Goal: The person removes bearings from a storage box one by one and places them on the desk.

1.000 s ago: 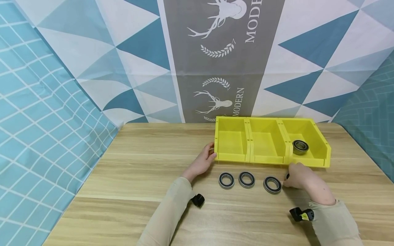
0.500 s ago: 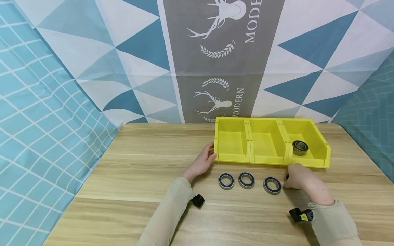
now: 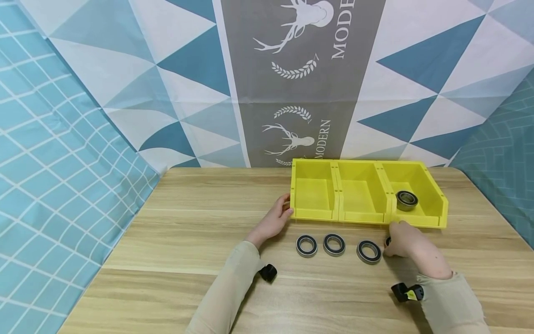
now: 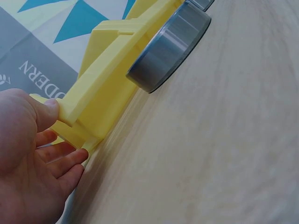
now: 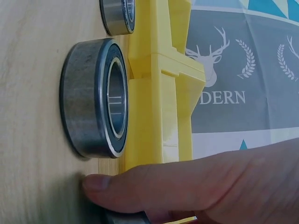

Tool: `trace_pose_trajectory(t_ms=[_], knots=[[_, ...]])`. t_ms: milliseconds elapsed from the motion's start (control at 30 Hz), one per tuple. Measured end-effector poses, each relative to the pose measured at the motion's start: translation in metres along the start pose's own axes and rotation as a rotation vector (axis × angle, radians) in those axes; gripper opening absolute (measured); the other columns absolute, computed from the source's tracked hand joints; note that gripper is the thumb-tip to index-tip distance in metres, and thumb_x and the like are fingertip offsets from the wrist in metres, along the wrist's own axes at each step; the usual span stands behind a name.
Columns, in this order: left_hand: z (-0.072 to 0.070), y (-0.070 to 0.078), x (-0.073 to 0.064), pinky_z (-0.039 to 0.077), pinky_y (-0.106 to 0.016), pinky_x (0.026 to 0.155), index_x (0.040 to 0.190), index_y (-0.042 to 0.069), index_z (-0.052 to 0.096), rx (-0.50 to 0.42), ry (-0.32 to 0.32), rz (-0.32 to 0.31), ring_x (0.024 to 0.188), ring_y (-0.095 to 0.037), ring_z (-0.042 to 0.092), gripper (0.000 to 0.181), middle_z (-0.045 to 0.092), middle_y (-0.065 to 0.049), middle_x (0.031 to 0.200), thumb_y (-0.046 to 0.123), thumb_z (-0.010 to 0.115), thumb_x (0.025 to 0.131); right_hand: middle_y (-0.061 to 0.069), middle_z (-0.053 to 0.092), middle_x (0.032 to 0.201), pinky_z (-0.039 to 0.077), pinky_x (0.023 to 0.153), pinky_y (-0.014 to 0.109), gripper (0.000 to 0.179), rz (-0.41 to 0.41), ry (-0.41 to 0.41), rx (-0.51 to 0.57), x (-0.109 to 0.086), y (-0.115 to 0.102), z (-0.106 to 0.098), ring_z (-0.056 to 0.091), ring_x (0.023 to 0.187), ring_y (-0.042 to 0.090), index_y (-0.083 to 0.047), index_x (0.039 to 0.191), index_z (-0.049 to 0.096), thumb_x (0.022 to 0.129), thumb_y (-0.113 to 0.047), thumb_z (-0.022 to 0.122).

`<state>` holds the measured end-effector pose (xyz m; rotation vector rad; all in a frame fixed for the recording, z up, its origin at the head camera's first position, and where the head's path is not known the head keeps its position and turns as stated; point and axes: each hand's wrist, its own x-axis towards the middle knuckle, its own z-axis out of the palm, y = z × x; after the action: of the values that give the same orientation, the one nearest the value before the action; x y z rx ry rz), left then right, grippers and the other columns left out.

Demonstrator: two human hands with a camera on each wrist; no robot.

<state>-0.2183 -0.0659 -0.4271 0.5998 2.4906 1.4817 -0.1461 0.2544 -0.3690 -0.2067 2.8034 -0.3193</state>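
Note:
A yellow three-compartment parts bin (image 3: 338,216) stands toward the back right of the table. My left hand (image 3: 275,218) holds its left front corner, thumb (image 4: 46,114) on the edge and fingers curled by the outer side. Just in front of the right compartment, my right hand (image 3: 403,240) grips a ball bearing (image 3: 388,241), mostly hidden behind the fingers. In the right wrist view only a dark strip of this bearing (image 5: 126,218) shows below the thumb. Another bearing (image 3: 369,252) lies flat just left of that hand.
Two more bearings, a left one (image 3: 306,245) and a middle one (image 3: 334,244), lie before the bin. One bearing (image 3: 406,200) sits in the right compartment. Patterned cloth (image 3: 200,93) hangs behind the wooden table (image 3: 187,222).
My right hand has shifted very slightly left, and a little more of the gripped bearing shows. The left hand, the bin and the other bearings have stayed in place.

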Motion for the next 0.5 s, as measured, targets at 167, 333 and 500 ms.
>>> trace_pose_trajectory(t_ms=[167,333,500], knots=[[0.0005,-0.0010,0.0004,0.031,-0.034,0.107,0.143,0.000,0.013,0.002,0.001,0.004,0.130,-0.024,0.036,0.053,0.025,-0.015,0.147,0.017,0.036,0.099,0.012,0.051,0.073,0.043,0.058,0.037,0.031,-0.005,-0.001,-0.012,-0.0006,-0.0005,-0.0008,0.046,0.066,0.023,0.002,0.075,0.050,0.064,-0.016,0.074],[0.0007,-0.0029,0.0009,0.031,-0.035,0.107,0.143,0.000,0.013,0.004,0.003,0.014,0.130,-0.024,0.036,0.053,0.025,-0.015,0.147,0.017,0.036,0.099,0.012,0.053,0.074,0.044,0.059,0.039,0.032,-0.010,0.008,-0.020,-0.0011,-0.0009,-0.0008,0.046,0.067,0.024,0.001,0.075,0.051,0.062,-0.016,0.074],[0.0007,-0.0036,0.0009,0.031,-0.035,0.107,0.143,0.001,0.013,0.003,0.002,0.016,0.130,-0.025,0.036,0.052,0.025,-0.015,0.147,0.017,0.036,0.099,0.011,0.053,0.072,0.043,0.057,0.037,0.028,-0.018,0.013,-0.019,-0.0015,-0.0016,-0.0005,0.046,0.065,0.023,-0.001,0.071,0.051,0.061,-0.014,0.074]])
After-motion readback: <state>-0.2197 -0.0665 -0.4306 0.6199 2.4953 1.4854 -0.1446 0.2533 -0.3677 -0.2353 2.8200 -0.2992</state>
